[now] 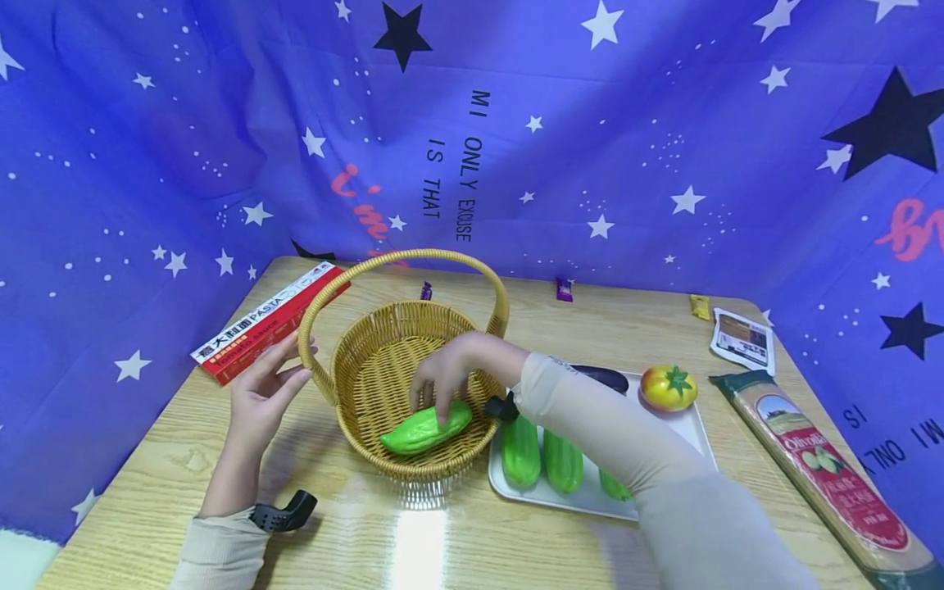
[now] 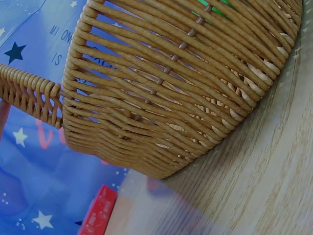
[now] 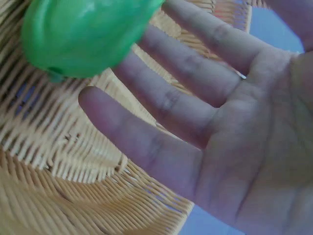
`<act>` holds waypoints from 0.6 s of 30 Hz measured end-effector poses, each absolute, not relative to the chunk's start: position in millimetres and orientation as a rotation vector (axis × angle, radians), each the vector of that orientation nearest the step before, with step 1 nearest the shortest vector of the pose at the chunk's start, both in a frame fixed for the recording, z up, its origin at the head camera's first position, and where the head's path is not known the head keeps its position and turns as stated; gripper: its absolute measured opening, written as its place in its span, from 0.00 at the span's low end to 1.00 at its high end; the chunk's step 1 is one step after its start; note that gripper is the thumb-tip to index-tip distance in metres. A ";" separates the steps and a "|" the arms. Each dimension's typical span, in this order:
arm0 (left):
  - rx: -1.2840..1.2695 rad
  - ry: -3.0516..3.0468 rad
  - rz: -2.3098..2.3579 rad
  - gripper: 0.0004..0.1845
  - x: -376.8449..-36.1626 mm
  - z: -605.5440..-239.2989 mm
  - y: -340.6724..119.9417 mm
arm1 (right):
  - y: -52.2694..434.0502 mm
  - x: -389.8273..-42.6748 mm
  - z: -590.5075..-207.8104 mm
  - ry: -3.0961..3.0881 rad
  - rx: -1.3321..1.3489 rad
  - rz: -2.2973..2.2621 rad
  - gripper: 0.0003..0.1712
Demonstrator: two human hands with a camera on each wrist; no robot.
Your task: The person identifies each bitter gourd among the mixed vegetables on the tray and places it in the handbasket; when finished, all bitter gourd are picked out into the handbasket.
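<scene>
Placing step: right hand, fingers straight, touches green gourd lying in basket, left hand open against basket's side by the handle; next likely lift right hand clear toward the gourds on the tray beside it.

Basket handle arches over basket mouth; tray crowds right.

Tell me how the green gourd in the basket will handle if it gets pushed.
The green gourd looks glossy and smooth, so it probably slips under the right hand. Its rounded, tapered body may roll on the basket floor. It seems to be a plastic toy, so it is likely stiff and light.
</scene>
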State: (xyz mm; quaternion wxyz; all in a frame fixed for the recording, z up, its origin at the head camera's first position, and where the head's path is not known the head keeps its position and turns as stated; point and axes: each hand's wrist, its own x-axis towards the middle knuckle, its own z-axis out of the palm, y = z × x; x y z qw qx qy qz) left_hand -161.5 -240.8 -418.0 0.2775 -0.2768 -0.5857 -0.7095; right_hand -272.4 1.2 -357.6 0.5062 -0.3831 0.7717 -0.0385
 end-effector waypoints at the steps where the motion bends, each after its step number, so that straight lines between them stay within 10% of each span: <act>1: -0.749 -1.564 -1.911 0.28 -161.7 -418.3 -240.4 | 2.8 -273.5 -355.5 1.866 -0.923 -0.122 0.34; 18: -0.767 -1.526 -1.954 0.27 -160.4 -419.4 -238.1 | 32.4 -278.5 -321.3 2.035 -1.094 -0.490 0.35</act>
